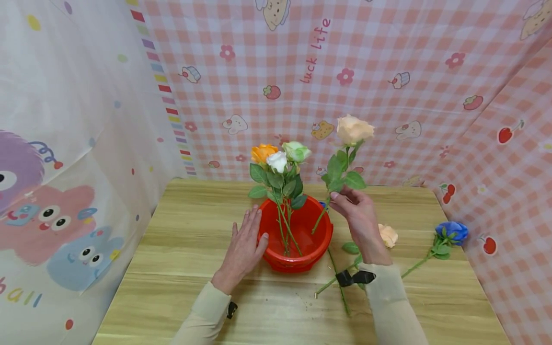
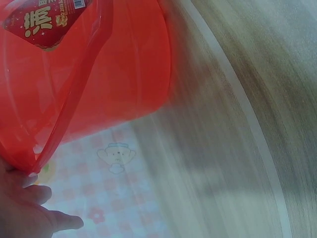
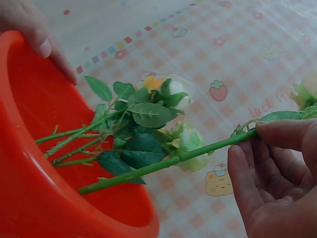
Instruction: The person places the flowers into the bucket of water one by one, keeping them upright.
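A red plastic bucket [image 1: 316,249] stands on the table with an orange rose [image 1: 264,153], a white rose [image 1: 277,162] and a pale green rose [image 1: 296,151] leaning in it. My left hand [image 1: 243,247] rests its extended fingers against the bucket's left rim. Between thumb and fingers, my right hand [image 1: 358,215] pinches the stem of a peach rose [image 1: 354,129]. The bloom rises above the hand, and the cut end of the stem [image 3: 129,176] reaches over the bucket's opening.
On the wooden table [image 1: 194,215], right of the bucket, lie another peach rose [image 1: 388,235], partly behind my right wrist, and a blue rose [image 1: 452,233]. Bare stems [image 1: 342,292] cross near the bucket's front right. A checked cloth [image 1: 302,110] hangs behind the table.
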The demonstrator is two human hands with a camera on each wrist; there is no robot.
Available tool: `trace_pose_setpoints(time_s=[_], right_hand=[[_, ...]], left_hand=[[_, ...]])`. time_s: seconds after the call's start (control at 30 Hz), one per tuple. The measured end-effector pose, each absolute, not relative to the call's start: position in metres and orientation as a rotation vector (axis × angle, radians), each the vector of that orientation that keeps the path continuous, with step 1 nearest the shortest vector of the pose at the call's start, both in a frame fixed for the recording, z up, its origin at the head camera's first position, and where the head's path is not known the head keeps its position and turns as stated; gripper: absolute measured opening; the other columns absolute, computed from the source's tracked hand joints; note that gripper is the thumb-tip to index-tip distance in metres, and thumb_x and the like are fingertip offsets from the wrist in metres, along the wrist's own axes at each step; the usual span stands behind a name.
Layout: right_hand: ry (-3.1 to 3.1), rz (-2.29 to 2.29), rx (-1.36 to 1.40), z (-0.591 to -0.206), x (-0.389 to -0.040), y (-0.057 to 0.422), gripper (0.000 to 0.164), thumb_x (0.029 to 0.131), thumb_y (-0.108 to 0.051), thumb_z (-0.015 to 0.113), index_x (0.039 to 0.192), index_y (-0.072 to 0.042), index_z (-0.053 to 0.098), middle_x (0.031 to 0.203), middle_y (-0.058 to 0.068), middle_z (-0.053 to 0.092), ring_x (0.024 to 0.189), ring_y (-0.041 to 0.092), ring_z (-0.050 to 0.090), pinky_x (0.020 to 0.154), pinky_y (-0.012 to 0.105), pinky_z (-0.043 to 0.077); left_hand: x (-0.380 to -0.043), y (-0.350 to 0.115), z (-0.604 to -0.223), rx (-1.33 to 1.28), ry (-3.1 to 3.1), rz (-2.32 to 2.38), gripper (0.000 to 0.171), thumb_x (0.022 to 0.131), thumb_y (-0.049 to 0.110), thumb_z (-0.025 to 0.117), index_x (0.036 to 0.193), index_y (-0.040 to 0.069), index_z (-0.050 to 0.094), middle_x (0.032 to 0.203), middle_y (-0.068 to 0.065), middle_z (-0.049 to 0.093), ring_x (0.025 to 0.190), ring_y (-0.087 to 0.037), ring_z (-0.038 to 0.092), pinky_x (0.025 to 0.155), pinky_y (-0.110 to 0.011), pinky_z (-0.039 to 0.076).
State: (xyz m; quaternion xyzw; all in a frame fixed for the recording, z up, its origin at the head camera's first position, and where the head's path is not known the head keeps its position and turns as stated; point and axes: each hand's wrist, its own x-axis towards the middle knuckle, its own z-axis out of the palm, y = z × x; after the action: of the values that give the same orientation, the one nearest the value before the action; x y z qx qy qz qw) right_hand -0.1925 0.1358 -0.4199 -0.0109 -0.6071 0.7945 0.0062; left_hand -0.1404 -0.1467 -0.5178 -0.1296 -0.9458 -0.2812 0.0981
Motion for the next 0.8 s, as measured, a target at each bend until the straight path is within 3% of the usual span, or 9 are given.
trace_pose_setpoints(time_s=[0.27,0.5,0.8], right_hand=[[-1.994,2.42,-0.002,-0.429,-0.197,0.127,0.01,0.097,-0.002,0.069,0.105,0.0,0.063,0.1,0.002,0.067,0.093,0.013,0.071,0.094,0.035,0.058],[-2.056,2.375,0.004,-0.437,-0.199,0.117,0.023,0.096,0.001,0.069,0.117,0.009,0.062,0.103,0.002,0.068,0.093,0.01,0.072,0.091,0.035,0.06],[-2.227,2.287,-0.024,-0.444,-0.199,0.108,0.033,0.099,-0.001,0.065,0.129,0.013,0.059,0.124,0.024,0.066,0.092,0.005,0.072,0.095,0.035,0.058]], left_hand=[[-0.14,-0.147,-0.518,-0.382,-2.798,-0.841,0.065,0.107,0.032,0.042,0.161,-0.002,0.03,0.171,-0.012,0.022,0.157,-0.034,0.02,0.118,-0.071,0.017],[-0.14,-0.147,-0.518,-0.384,-2.798,-0.838,0.065,0.106,0.031,0.043,0.161,-0.002,0.03,0.17,-0.013,0.022,0.157,-0.034,0.02,0.118,-0.071,0.017],[-0.14,-0.147,-0.518,-0.382,-2.801,-0.846,0.065,0.106,0.031,0.043,0.161,-0.002,0.03,0.171,-0.013,0.022,0.157,-0.034,0.02,0.118,-0.071,0.017]])
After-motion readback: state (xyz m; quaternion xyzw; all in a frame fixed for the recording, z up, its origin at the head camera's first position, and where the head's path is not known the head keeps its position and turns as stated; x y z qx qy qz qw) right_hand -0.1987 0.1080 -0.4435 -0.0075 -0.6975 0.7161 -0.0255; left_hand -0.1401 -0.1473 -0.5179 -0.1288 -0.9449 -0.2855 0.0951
